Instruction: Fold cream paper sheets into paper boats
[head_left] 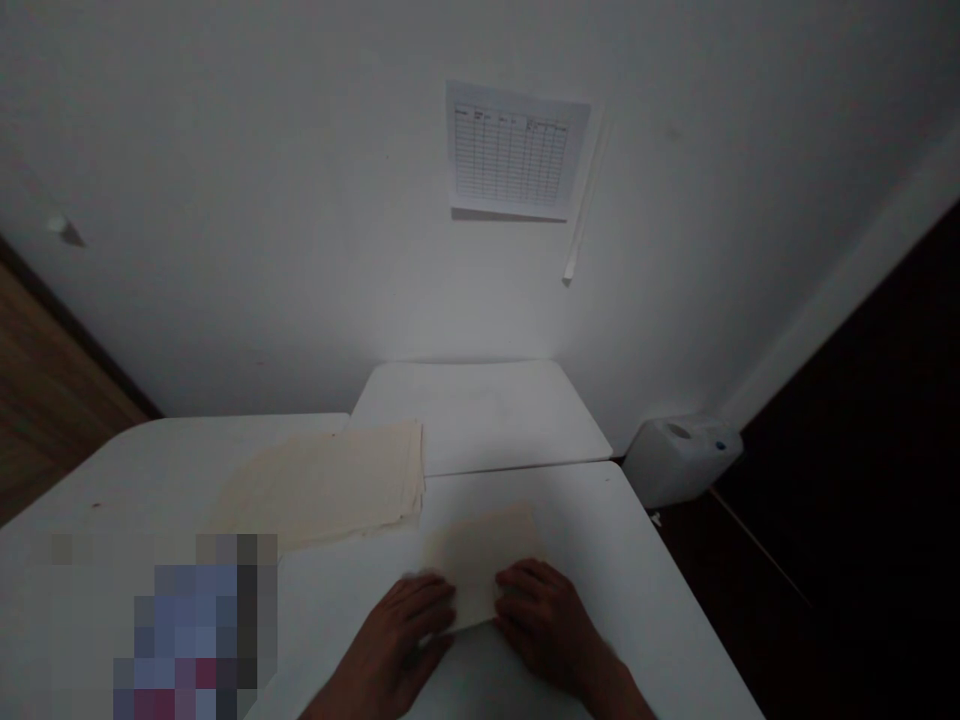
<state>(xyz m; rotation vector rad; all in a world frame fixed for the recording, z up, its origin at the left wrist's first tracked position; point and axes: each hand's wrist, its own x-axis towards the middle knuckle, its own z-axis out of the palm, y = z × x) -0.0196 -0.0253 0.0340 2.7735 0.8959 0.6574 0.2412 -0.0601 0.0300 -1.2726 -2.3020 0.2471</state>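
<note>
two bare hands lie palm-down with fingers stretched flat, neither pinching anything. the left hand (pixel 405 625) presses the near left corner of a small cream rectangular sheet (pixel 480 555), and the right hand (pixel 544 615) presses its near right corner. the sheet, which may be folded paper, lies flat on the near white table (pixel 645 580), just in front of the person.

by the look of it, the step in hand is smoothing or creasing this one sheet. the next move would call for one palm kept down as an anchor while the other takes an edge, since a thin sheet slides easily on a smooth top.

counted:
- one sheet under the hands
- one stack of larger cream sheets (pixel 330 485) just beside it to the left, its layers too thin to count
- two tables, the second white table (pixel 480 410) butted up beyond the first
- one printed grid chart (pixel 514 150) hung above
- one white plastic canister (pixel 679 455) down to the right
</note>
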